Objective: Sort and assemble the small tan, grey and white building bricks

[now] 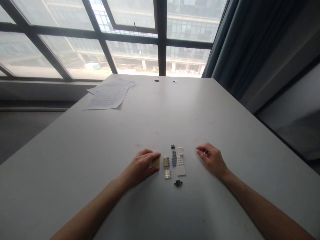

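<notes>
My left hand (143, 165) is closed on a tan brick (156, 162), left of a small group of toy bricks. Beside it lie a tan and grey piece (166, 162) and a cream studded piece (167, 174). Further right are a blue-grey plate (174, 162), a dark grey piece (174, 153) and a white plate (181, 170) with white studded parts above it. A small black piece (173, 146) is at the top, and a black piece with side pegs (178, 183) at the bottom. My right hand (209, 156) rests right of the group, fingers curled with a gap, holding nothing.
The bricks lie on a large white table (175, 116). Printed papers (110, 95) lie at its far left. Two round cable holes are near the far edge. Beyond stand a window and, at the right, a dark curtain (240, 43).
</notes>
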{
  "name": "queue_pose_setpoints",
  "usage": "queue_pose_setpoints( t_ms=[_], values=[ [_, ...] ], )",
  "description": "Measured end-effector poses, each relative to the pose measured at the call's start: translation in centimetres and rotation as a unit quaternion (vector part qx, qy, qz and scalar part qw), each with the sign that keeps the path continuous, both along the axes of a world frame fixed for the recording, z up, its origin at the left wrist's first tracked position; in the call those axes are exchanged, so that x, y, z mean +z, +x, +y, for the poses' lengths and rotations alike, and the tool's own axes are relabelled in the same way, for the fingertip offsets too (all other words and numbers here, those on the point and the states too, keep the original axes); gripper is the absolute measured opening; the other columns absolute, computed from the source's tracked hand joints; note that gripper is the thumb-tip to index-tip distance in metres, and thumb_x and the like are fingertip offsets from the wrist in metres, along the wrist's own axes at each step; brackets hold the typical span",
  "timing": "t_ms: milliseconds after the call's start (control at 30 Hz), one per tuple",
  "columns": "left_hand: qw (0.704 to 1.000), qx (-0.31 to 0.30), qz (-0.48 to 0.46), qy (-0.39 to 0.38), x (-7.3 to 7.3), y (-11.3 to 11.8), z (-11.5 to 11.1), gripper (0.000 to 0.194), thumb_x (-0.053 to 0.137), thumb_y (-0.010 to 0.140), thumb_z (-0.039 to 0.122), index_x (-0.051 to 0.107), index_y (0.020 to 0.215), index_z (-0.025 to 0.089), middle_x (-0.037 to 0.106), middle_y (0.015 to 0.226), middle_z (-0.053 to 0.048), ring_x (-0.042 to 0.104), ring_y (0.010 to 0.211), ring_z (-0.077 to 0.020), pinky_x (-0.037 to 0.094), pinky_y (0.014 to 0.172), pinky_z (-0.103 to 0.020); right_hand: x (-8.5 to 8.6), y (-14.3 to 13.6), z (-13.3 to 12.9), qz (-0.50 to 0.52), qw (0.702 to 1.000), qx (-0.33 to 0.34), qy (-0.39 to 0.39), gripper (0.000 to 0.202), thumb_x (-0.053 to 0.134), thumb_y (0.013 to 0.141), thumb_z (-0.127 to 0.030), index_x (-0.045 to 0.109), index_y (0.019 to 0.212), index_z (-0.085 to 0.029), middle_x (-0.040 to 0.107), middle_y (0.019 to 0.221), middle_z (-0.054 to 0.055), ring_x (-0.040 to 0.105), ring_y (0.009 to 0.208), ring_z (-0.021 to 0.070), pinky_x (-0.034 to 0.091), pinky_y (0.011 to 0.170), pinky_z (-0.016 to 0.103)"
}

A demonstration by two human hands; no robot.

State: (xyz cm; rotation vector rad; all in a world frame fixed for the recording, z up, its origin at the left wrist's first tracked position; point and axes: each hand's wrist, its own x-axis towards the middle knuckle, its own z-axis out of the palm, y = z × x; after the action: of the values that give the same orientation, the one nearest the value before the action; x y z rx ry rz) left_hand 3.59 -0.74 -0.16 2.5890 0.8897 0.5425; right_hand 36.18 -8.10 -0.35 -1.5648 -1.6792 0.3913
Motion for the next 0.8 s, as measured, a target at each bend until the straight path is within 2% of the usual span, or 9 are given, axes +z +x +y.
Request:
queue_pose_setpoints(
  t_ms=[267, 333, 433, 500, 600, 700, 800],
  values=[
    [0.999, 0.016, -0.027, 0.006, 0.1, -0.1, 0.0, 0.039, 0.064, 0.08, 0.031, 0.058, 0.117, 0.019, 0.065, 0.104, -0.007, 0.062, 0.094, -0.0184, 0.053, 0.087, -0.03, 0.3, 0.2, -0.1, 0.017, 1.0, -0.004, -0.007, 0.015, 0.056, 0.086, -0.031, 0.066, 0.088, -0.02, 0.064, 0.083, 0.004, 0.057, 0.074, 0.017, 0.046, 0.065, 0.029],
    [0.999, 0.024, -0.039, -0.001, 0.7, -0.3, 0.6, 0.038, 0.065, 0.08, 0.033, 0.06, 0.115, 0.019, 0.064, 0.104, -0.007, 0.063, 0.091, -0.0181, 0.054, 0.086, -0.031, 0.6, 0.7, -0.2, 0.031, 0.999, -0.011, -0.012, 0.016, 0.057, 0.085, -0.032, 0.066, 0.088, -0.02, 0.063, 0.081, 0.004, 0.056, 0.072, 0.0168, 0.046, 0.064, 0.029],
    [0.997, 0.034, -0.07, 0.006, 2.5, 0.7, 1.8, 0.036, 0.064, 0.08, 0.037, 0.062, 0.112, 0.019, 0.064, 0.103, -0.007, 0.063, 0.09, -0.0193, 0.054, 0.084, -0.034, 0.9, 1.9, -0.7, 0.044, 0.998, -0.044, -0.02, 0.018, 0.058, 0.083, -0.035, 0.067, 0.088, -0.019, 0.064, 0.08, 0.004, 0.054, 0.07, 0.017, 0.045, 0.063, 0.029],
    [0.995, 0.03, -0.095, 0.021, 3.9, 3.0, 2.7, 0.037, 0.066, 0.08, 0.037, 0.061, 0.112, 0.018, 0.065, 0.102, -0.008, 0.063, 0.091, -0.0197, 0.053, 0.084, -0.035, 1.0, 2.8, -1.1, 0.05, 0.996, -0.072, -0.022, 0.021, 0.059, 0.083, -0.038, 0.067, 0.087, -0.019, 0.065, 0.08, 0.004, 0.054, 0.07, 0.0175, 0.045, 0.062, 0.029],
    [0.995, -0.008, -0.093, 0.035, 5.0, 9.1, 3.7, 0.04, 0.068, 0.077, 0.033, 0.061, 0.114, 0.019, 0.066, 0.102, -0.007, 0.061, 0.094, -0.0202, 0.051, 0.088, -0.035, 1.0, 4.1, -1.5, 0.068, 0.99, -0.12, -0.017, 0.024, 0.058, 0.082, -0.04, 0.068, 0.087, -0.018, 0.067, 0.081, 0.005, 0.056, 0.069, 0.0178, 0.047, 0.065, 0.031],
    [0.997, -0.073, -0.02, 0.025, 4.4, 16.2, 3.9, 0.044, 0.071, 0.075, 0.028, 0.06, 0.116, 0.016, 0.07, 0.098, -0.008, 0.06, 0.097, -0.022, 0.049, 0.088, -0.034, 0.8, 5.3, -1.4, 0.085, 0.98, -0.18, 0.021, 0.025, 0.058, 0.082, -0.04, 0.067, 0.088, -0.017, 0.068, 0.083, 0.006, 0.058, 0.071, 0.0185, 0.048, 0.069, 0.033],
    [0.994, -0.103, 0.0, 0.025, 3.0, 21.1, 3.8, 0.043, 0.071, 0.074, 0.028, 0.062, 0.114, 0.015, 0.071, 0.093, -0.009, 0.06, 0.097, -0.0244, 0.047, 0.088, -0.035, 0.4, 6.5, -1.2, 0.077, 0.97, -0.221, 0.066, 0.025, 0.058, 0.082, -0.038, 0.067, 0.09, -0.017, 0.068, 0.086, 0.006, 0.059, 0.074, 0.0187, 0.047, 0.071, 0.033]
  ],
)
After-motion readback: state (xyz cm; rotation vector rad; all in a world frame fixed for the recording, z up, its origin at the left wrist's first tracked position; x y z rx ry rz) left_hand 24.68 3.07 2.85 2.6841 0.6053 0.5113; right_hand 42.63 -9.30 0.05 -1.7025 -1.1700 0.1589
